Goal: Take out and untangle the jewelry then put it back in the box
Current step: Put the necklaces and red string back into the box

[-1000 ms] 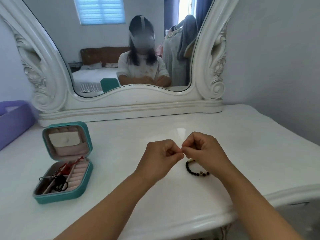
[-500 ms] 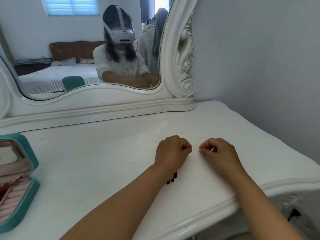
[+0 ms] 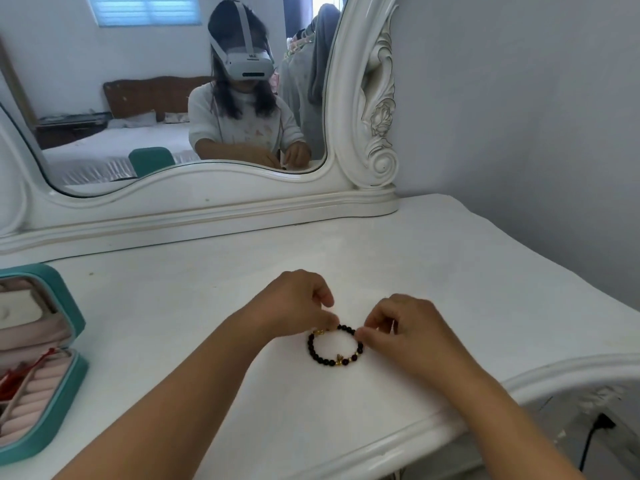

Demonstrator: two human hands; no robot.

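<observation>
Lying flat on the glossy white worktop [image 3: 214,306], the bracelet [image 3: 335,346] is a round loop of small dark, shiny beads w/ a few gold ones; no long axis, opening faces up. Left hand [image 3: 298,304] pinches the loop's far-left edge by a gold bead, right hand [image 3: 401,329] pinches the right side; both grips closed on beads. Teal jewelry box [image 3: 69,344], lid up, pink padded lining, sits far left.

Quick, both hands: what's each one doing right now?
Left hand: fingers pinched on the bracelet at its upper left.
Right hand: fingers pinched on the bracelet's right side. It lies flat on the table.
</observation>
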